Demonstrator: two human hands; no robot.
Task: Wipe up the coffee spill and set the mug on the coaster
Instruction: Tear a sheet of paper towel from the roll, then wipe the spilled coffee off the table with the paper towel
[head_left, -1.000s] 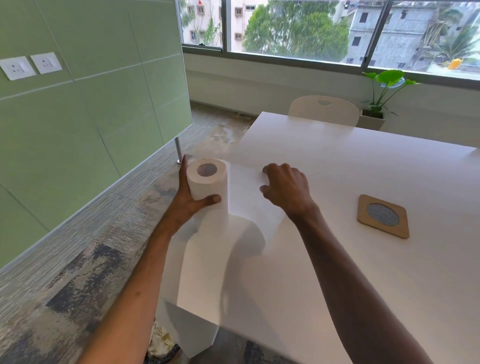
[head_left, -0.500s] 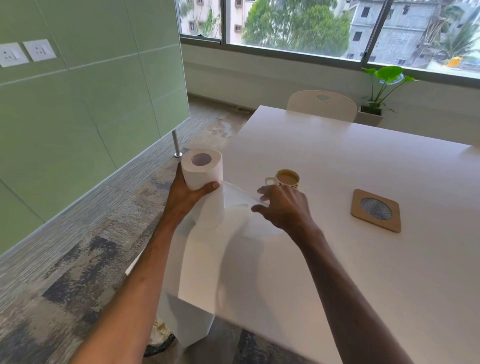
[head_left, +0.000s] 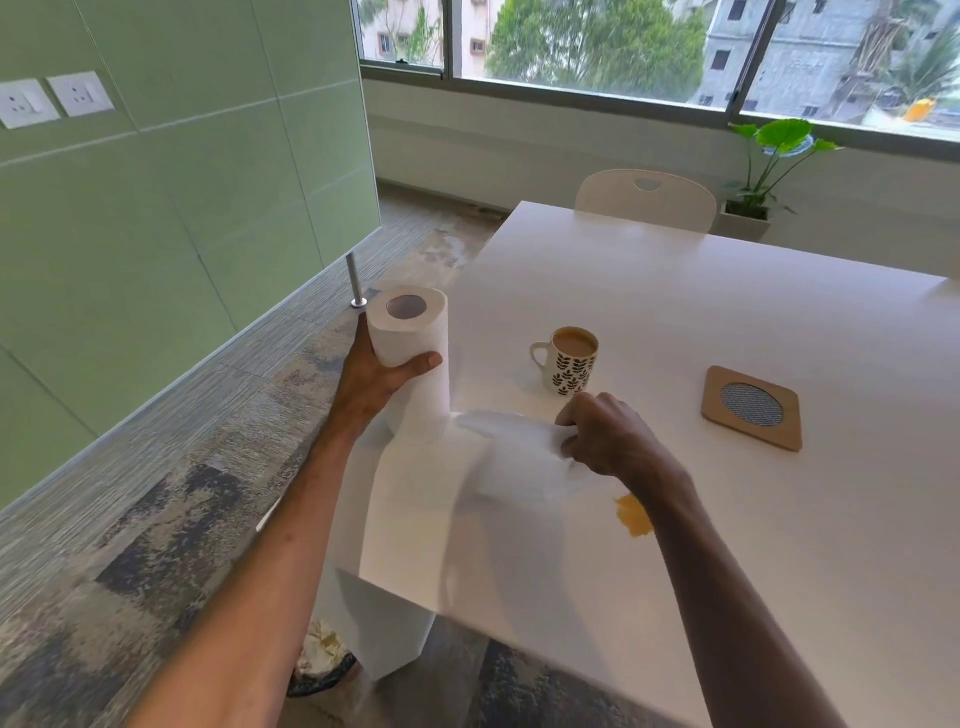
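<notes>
Left hand (head_left: 382, 382) wrapped round the roll (head_left: 411, 343), held upright at the table (head_left: 727, 571) corner; right hand (head_left: 608, 439) pinched shut on the loose sheet (head_left: 511, 452), drawn out toward the spill (head_left: 632, 514). Mug (head_left: 571, 360) full, standing just beyond the right knuckles; coaster (head_left: 751, 407) well apart to its right, bare. Risks: a sharp tear could swing the right hand into the mug and slop more coffee; sheet may rip ragged or unspool extra if the roll grip slackens; thin paper may smear the puddle.

Leaf-print mug (head_left: 571, 364) (full, upright) betw. coaster (head_left: 751, 408) & roll; tan spill (head_left: 632, 515) nearby.
</notes>
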